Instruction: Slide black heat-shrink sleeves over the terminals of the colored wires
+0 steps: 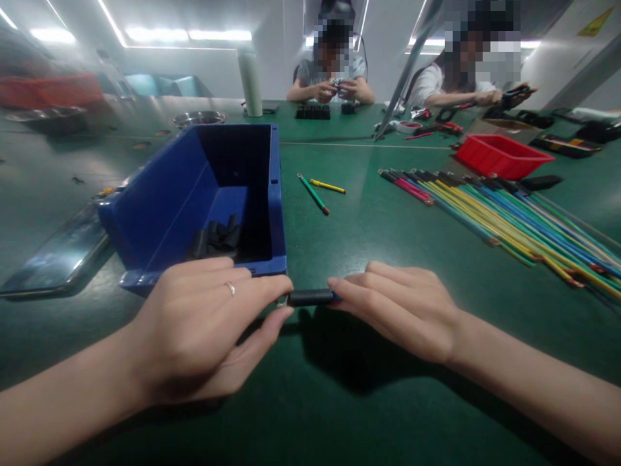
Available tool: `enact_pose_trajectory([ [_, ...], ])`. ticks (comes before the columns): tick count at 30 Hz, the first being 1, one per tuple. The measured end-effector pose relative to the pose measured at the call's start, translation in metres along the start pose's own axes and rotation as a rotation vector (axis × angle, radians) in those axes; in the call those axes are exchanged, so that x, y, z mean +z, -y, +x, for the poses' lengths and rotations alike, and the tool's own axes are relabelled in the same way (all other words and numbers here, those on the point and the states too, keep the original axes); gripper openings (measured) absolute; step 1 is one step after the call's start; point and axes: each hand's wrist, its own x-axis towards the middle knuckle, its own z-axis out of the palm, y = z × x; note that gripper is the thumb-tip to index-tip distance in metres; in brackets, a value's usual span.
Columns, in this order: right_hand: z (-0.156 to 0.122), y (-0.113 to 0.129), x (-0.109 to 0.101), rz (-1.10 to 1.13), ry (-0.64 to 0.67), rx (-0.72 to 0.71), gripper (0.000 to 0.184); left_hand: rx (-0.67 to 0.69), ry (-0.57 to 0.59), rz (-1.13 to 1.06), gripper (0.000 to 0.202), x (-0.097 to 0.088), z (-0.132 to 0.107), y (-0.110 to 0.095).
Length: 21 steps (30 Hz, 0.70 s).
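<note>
Between my two hands, just above the green table, lies a short black sleeve (310, 298) on a cable, held level. My left hand (213, 323) pinches the cable's metal lug (282, 301) at the sleeve's left end between thumb and forefinger. The fingers of my right hand (398, 310) close round the other end, where a bit of blue cable (335, 296) shows; the rest of the cable is hidden. Behind my left hand stands a blue bin (279, 213) with several loose black sleeves (220, 236) in it.
A green cable (313, 194) and a yellow cable (327, 186) lie past the bin. Several coloured cables (485, 207) with lugs are laid out at right, before a red tray (504, 155). A phone (58, 252) lies at left. Two people work across the table (339, 246).
</note>
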Motion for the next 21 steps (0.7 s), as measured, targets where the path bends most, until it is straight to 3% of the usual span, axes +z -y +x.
enact_pose_trajectory([
  [7,0.003,0.0,-0.004,0.026,-0.018,0.001,0.017,0.023,-0.007,0.02,0.014,0.0,-0.001,-0.001],
  [11,0.009,0.0,-0.01,0.034,0.024,0.041,0.014,-0.117,0.03,-0.039,0.018,-0.007,0.002,-0.006],
  [17,0.01,0.0,-0.011,-0.013,-0.006,0.015,0.018,-0.243,0.182,-0.358,0.01,-0.012,0.006,-0.009],
  [21,0.01,0.001,-0.009,-0.016,-0.002,-0.002,0.019,-0.416,0.176,-0.656,0.019,-0.004,0.01,-0.015],
])
